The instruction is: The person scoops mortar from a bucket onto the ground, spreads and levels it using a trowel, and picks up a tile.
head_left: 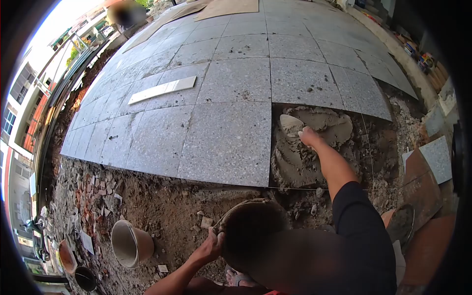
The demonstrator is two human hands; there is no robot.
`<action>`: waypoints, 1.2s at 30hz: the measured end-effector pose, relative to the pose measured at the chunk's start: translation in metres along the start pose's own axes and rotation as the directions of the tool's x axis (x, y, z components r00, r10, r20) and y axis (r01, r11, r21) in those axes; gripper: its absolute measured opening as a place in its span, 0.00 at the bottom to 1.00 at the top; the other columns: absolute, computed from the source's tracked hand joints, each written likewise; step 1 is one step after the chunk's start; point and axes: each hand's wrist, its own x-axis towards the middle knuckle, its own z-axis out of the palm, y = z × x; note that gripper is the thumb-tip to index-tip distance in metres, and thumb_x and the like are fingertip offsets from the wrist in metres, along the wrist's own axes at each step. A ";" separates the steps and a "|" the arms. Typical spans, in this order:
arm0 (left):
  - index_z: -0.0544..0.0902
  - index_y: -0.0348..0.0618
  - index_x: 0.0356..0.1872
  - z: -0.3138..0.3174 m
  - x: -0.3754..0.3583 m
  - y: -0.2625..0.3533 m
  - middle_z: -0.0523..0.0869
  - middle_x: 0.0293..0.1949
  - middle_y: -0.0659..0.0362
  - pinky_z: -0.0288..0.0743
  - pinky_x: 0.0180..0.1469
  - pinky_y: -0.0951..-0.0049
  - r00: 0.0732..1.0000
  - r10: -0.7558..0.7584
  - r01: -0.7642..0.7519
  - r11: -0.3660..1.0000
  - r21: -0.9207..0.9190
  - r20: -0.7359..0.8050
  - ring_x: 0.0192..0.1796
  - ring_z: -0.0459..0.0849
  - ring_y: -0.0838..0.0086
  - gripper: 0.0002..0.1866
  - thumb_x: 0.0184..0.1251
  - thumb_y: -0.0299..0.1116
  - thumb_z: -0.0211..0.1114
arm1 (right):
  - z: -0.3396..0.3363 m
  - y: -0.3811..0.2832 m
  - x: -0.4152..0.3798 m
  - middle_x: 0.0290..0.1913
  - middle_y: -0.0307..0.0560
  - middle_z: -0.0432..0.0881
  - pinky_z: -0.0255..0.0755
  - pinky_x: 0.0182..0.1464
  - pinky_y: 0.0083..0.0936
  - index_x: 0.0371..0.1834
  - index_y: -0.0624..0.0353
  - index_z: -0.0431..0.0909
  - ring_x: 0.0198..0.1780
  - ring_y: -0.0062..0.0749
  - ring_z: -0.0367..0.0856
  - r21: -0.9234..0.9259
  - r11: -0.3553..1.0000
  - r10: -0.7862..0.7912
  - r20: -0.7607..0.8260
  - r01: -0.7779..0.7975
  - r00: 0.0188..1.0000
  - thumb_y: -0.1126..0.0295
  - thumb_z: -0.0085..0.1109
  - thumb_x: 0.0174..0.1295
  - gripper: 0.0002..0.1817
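My right hand [309,137] is closed around the handle of a trowel [291,123]; its blade points left over wet mortar [339,129]. The mortar lies spread in an untiled gap beside a grey speckled tile [228,140]. My left hand [211,245] grips the rim of a dark bucket [253,216], held close to my body. The bucket's inside is dark, so its contents cannot be made out. A thin string [369,147] runs past the right side of the mortar.
A whitish tile strip [162,90] lies on the laid tiles. At lower left a pale bucket [132,243] stands on rubble-strewn soil [162,206]. Cut tiles [436,158] lean at the right. Cardboard sheets [228,8] cover the far floor, and another person [127,17] is at the upper left.
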 end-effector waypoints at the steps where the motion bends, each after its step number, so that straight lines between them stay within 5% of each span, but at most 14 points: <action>1: 0.56 0.22 0.53 -0.005 -0.004 0.014 0.72 0.49 0.37 0.65 0.53 0.64 0.999 -0.044 0.044 0.999 -0.004 0.023 0.54 0.72 0.51 0.26 0.71 0.42 0.41 | -0.009 -0.014 0.001 0.37 0.59 0.78 0.74 0.36 0.46 0.39 0.63 0.72 0.33 0.49 0.81 0.156 0.982 0.091 0.130 -0.111 0.987 0.58 0.45 0.64 0.16; 2: 0.55 0.21 0.54 -0.014 -0.007 0.041 0.72 0.49 0.36 0.65 0.54 0.64 0.994 -0.092 0.092 0.996 -0.005 0.050 0.54 0.71 0.50 0.27 0.71 0.43 0.41 | -0.012 -0.026 -0.007 0.36 0.59 0.78 0.74 0.33 0.46 0.38 0.65 0.72 0.31 0.48 0.81 0.290 0.926 0.161 0.275 -0.241 0.948 0.59 0.45 0.64 0.18; 5: 0.53 0.19 0.55 -0.017 -0.005 0.039 0.74 0.45 0.35 0.64 0.54 0.65 0.992 -0.074 0.077 0.997 -0.021 0.103 0.54 0.72 0.50 0.30 0.72 0.44 0.39 | -0.023 -0.040 -0.069 0.27 0.54 0.76 0.73 0.22 0.40 0.35 0.70 0.71 0.24 0.40 0.78 0.490 0.830 0.026 0.442 -0.266 0.896 0.57 0.45 0.63 0.21; 7: 0.53 0.18 0.55 -0.020 0.000 0.059 0.74 0.45 0.34 0.64 0.55 0.64 0.979 -0.106 0.121 0.990 -0.078 0.172 0.54 0.72 0.50 0.30 0.72 0.44 0.39 | -0.034 -0.058 -0.128 0.23 0.52 0.75 0.73 0.18 0.36 0.30 0.69 0.72 0.20 0.37 0.77 0.398 0.877 0.043 0.493 -0.269 0.869 0.57 0.44 0.64 0.21; 11: 0.54 0.19 0.52 -0.014 0.010 0.064 0.74 0.40 0.31 0.67 0.50 0.61 0.984 0.092 -0.091 0.996 -0.014 0.149 0.48 0.74 0.44 0.27 0.71 0.41 0.41 | -0.027 -0.047 -0.188 0.20 0.49 0.74 0.71 0.19 0.31 0.25 0.68 0.69 0.18 0.31 0.77 0.296 0.953 -0.107 0.534 -0.066 0.839 0.59 0.43 0.63 0.20; 13: 0.55 0.20 0.49 -0.010 0.012 0.073 0.74 0.36 0.30 0.68 0.45 0.58 0.980 0.086 -0.083 0.996 -0.021 0.179 0.43 0.75 0.41 0.24 0.70 0.39 0.43 | -0.033 -0.045 -0.210 0.21 0.53 0.76 0.72 0.24 0.37 0.27 0.68 0.72 0.22 0.42 0.79 0.180 0.983 -0.075 0.583 -0.038 0.809 0.59 0.46 0.60 0.19; 14: 0.55 0.21 0.48 -0.010 0.014 0.085 0.75 0.34 0.30 0.68 0.41 0.56 0.977 0.024 -0.017 0.999 -0.033 0.214 0.39 0.76 0.40 0.23 0.69 0.37 0.45 | -0.032 -0.037 -0.213 0.23 0.55 0.77 0.72 0.28 0.38 0.29 0.67 0.73 0.25 0.44 0.80 0.101 0.993 -0.102 0.533 0.056 0.840 0.58 0.47 0.59 0.19; 16: 0.56 0.24 0.44 -0.002 0.020 0.078 0.75 0.33 0.31 0.68 0.41 0.56 0.959 0.136 -0.108 0.986 -0.124 0.247 0.39 0.76 0.40 0.20 0.69 0.37 0.45 | -0.031 -0.010 -0.217 0.25 0.57 0.79 0.73 0.35 0.41 0.34 0.67 0.76 0.30 0.48 0.81 -0.076 0.969 -0.177 0.444 0.234 0.878 0.57 0.49 0.56 0.20; 20: 0.57 0.31 0.38 0.001 0.026 0.082 0.75 0.25 0.37 0.69 0.33 0.58 0.921 0.278 -0.221 0.949 -0.224 0.272 0.31 0.77 0.44 0.15 0.69 0.36 0.46 | -0.101 -0.001 -0.264 0.29 0.61 0.78 0.71 0.38 0.45 0.32 0.63 0.76 0.35 0.57 0.78 -0.201 0.968 -0.120 0.156 0.150 0.980 0.57 0.52 0.51 0.18; 23: 0.57 0.32 0.38 -0.001 0.031 0.090 0.75 0.24 0.38 0.69 0.29 0.58 0.897 0.239 -0.149 0.956 -0.253 0.372 0.27 0.78 0.46 0.16 0.68 0.36 0.48 | -0.151 -0.042 -0.317 0.27 0.63 0.77 0.69 0.38 0.46 0.29 0.64 0.73 0.35 0.57 0.77 -0.211 0.974 -0.033 0.220 0.080 0.975 0.60 0.55 0.50 0.16; 26: 0.57 0.31 0.40 0.006 0.033 0.080 0.75 0.24 0.42 0.69 0.30 0.60 0.883 0.285 -0.225 0.954 -0.197 0.374 0.27 0.78 0.51 0.16 0.68 0.37 0.47 | -0.143 -0.064 -0.352 0.27 0.64 0.76 0.68 0.38 0.46 0.30 0.64 0.72 0.35 0.58 0.77 -0.247 0.921 -0.222 0.296 0.300 0.929 0.61 0.56 0.50 0.15; 31: 0.59 0.32 0.42 -0.026 0.015 0.038 0.74 0.26 0.40 0.69 0.31 0.60 0.950 0.263 -0.241 0.960 -0.141 0.168 0.28 0.76 0.49 0.15 0.68 0.35 0.47 | -0.111 -0.083 -0.337 0.27 0.65 0.76 0.69 0.36 0.43 0.33 0.65 0.72 0.33 0.59 0.76 0.084 0.970 -0.242 0.405 0.228 0.882 0.62 0.57 0.50 0.16; 32: 0.61 0.32 0.44 -0.030 0.010 0.007 0.74 0.32 0.43 0.70 0.36 0.64 0.879 0.444 -0.462 0.884 0.074 0.176 0.33 0.78 0.57 0.14 0.69 0.35 0.47 | -0.110 -0.088 -0.329 0.27 0.65 0.76 0.69 0.35 0.42 0.33 0.65 0.72 0.33 0.60 0.76 0.142 0.976 -0.213 0.425 0.167 0.880 0.62 0.57 0.50 0.16; 36: 0.62 0.30 0.44 -0.055 -0.040 0.020 0.75 0.34 0.42 0.69 0.42 0.63 0.999 -0.001 0.007 0.989 -0.147 0.040 0.41 0.77 0.58 0.16 0.69 0.37 0.46 | -0.071 -0.093 -0.303 0.26 0.61 0.74 0.68 0.33 0.39 0.32 0.66 0.70 0.31 0.55 0.75 0.227 0.910 -0.410 0.371 0.346 0.834 0.63 0.58 0.48 0.16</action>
